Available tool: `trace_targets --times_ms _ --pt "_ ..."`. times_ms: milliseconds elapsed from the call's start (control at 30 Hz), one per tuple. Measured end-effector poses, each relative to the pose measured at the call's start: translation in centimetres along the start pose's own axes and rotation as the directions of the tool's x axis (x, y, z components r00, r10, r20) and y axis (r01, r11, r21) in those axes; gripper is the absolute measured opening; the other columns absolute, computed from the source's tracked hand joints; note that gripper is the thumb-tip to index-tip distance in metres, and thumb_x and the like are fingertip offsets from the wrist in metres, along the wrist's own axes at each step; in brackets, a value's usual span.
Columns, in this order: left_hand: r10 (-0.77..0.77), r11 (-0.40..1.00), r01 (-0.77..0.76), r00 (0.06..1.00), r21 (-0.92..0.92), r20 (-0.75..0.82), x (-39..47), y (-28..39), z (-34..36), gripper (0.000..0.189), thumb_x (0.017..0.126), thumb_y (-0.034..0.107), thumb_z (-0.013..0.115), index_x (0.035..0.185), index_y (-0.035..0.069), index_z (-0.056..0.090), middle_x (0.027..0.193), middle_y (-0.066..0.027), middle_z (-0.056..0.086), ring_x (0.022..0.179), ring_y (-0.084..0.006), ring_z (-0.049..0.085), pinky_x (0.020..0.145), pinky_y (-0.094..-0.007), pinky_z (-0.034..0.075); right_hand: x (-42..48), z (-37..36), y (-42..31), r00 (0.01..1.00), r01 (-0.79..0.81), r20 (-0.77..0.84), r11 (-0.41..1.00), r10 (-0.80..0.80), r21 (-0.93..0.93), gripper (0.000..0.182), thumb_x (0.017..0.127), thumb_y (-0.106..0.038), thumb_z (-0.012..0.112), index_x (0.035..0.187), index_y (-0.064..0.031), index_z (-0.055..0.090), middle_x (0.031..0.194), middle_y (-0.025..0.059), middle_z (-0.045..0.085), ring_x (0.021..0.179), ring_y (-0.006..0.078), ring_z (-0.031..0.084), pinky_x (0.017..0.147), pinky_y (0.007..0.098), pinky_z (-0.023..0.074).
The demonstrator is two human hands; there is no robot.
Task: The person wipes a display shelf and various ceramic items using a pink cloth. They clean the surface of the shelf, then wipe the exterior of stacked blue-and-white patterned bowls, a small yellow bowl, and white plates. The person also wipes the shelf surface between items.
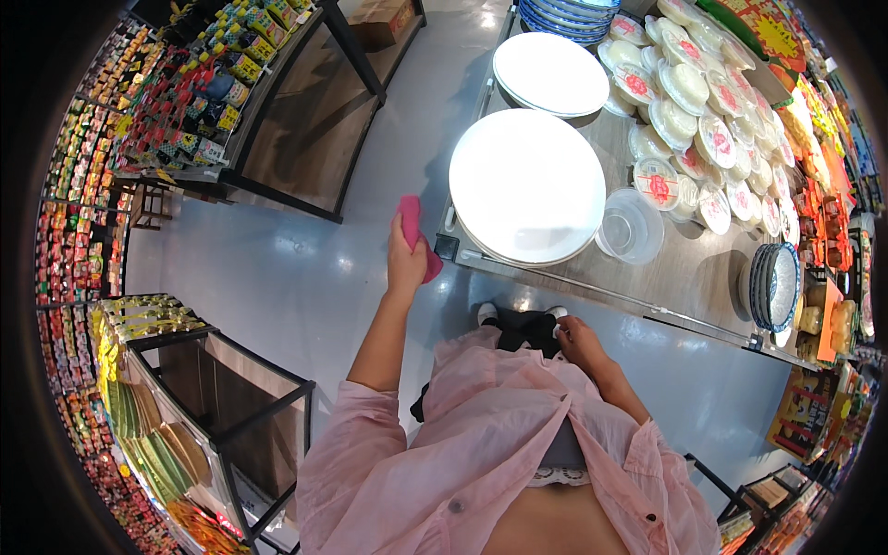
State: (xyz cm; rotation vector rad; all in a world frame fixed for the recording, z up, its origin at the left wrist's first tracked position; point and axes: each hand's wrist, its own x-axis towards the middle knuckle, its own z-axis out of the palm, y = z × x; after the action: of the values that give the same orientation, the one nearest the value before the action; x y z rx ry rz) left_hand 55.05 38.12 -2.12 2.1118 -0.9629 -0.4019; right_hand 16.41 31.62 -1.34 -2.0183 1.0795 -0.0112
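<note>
A folded pink cloth (412, 220) is gripped in my left hand (406, 260), held out over the floor just left of the display table's corner. My right hand (584, 343) hangs low beside the hem of my pink shirt (479, 388), fingers partly curled; whether it pinches anything is unclear. On the wood-grain table (666, 277) before me stands a stack of large white plates (527, 184), the nearest thing to my left hand. Behind it is another white plate stack (551, 73). A clear plastic tub (630, 225) sits beside the front stack.
Lidded plastic cups (694, 125) lie heaped on the table, with blue-and-white bowls (775, 288) at right and blue-rimmed dishes (569, 21) behind. Left, a shelf unit (305, 139) carries bottles (229, 90); a lower black-framed stand (229, 395) is near my left side. Grey floor (277, 257) runs between.
</note>
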Motion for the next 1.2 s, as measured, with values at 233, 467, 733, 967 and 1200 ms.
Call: trace_targets --times_ms 233,467,733,967,1200 --pt "0.017 0.997 -0.039 0.961 0.073 0.278 1.0 3.9 0.6 0.055 0.093 0.031 0.050 0.143 0.012 0.037 0.116 -0.0196 0.051 0.104 -0.0360 0.055 0.091 -0.0399 0.044 0.9 -1.1 -1.8 0.996 -0.060 0.062 0.997 0.057 0.039 0.027 0.085 -0.015 0.059 0.106 0.0015 0.056 0.100 0.0226 0.062 0.095 0.0395 0.060 0.083 0.0439 0.0485" --pt "0.043 0.996 -0.019 0.959 -0.088 0.279 2.7 2.2 0.7 0.042 0.096 0.030 0.046 0.131 0.007 0.050 0.110 -0.0195 0.059 0.100 -0.0351 0.058 0.090 -0.0382 0.043 1.9 -0.4 -1.4 0.998 0.036 0.057 0.999 -0.036 -0.006 0.025 0.085 -0.015 0.058 0.105 0.0003 0.058 0.102 0.0216 0.061 0.096 0.0396 0.059 0.083 0.0432 0.0481" --pt "-0.336 0.697 0.465 0.884 -0.546 0.324 1.4 -0.2 -4.2 0.044 0.096 0.038 0.051 0.118 0.001 0.059 0.104 -0.0084 0.064 0.089 -0.0165 0.060 0.077 -0.0297 0.049 2.1 0.0 -1.0 0.999 0.008 0.041 0.998 -0.005 -0.061 0.028 0.085 -0.020 0.058 0.105 -0.0009 0.056 0.104 0.0233 0.060 0.098 0.0399 0.058 0.086 0.0460 0.0474" --pt "-0.192 0.803 0.570 0.521 -0.172 0.832 -4.3 4.1 -9.1 0.034 0.096 0.029 0.054 0.114 0.001 0.061 0.092 -0.0026 0.066 0.078 -0.0100 0.059 0.071 -0.0250 0.048 1.1 -0.7 -1.0 0.997 -0.073 0.022 0.997 0.074 -0.017 0.026 0.083 -0.021 0.058 0.101 -0.0017 0.056 0.101 0.0220 0.060 0.096 0.0399 0.059 0.083 0.0472 0.0486" --pt "0.185 0.955 0.142 0.396 -0.259 0.899 -6.7 16.8 -1.8 0.035 0.094 0.028 0.055 0.117 0.002 0.053 0.092 -0.0056 0.062 0.079 -0.0106 0.057 0.071 -0.0261 0.047 -0.3 -2.5 -2.0 0.997 -0.059 0.051 0.994 0.055 0.093 0.031 0.085 -0.020 0.056 0.111 -0.0024 0.055 0.109 0.0213 0.058 0.103 0.0393 0.057 0.089 0.0448 0.0463"
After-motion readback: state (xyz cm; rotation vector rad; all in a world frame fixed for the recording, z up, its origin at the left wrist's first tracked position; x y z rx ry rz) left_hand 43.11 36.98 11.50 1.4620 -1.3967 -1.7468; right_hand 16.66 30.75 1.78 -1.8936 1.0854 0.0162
